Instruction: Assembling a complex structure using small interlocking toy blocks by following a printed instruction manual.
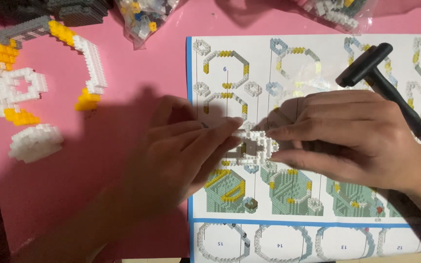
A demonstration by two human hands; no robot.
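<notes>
A small white ring of tiny building bricks point(255, 144) lies on the printed instruction sheet point(317, 234), with a grey piece in its middle. My left hand point(181, 151) grips its left side with the fingertips. My right hand point(347, 136) presses on its right side with outstretched fingers. Both hands meet over the piece, which they partly hide.
A black small hammer point(366, 65) rests on the sheet behind my right hand. On the pink table point(113, 63), a white, yellow and grey brick assembly point(35, 83) lies at left. Clear bags of loose bricks point(144, 17) sit along the far edge.
</notes>
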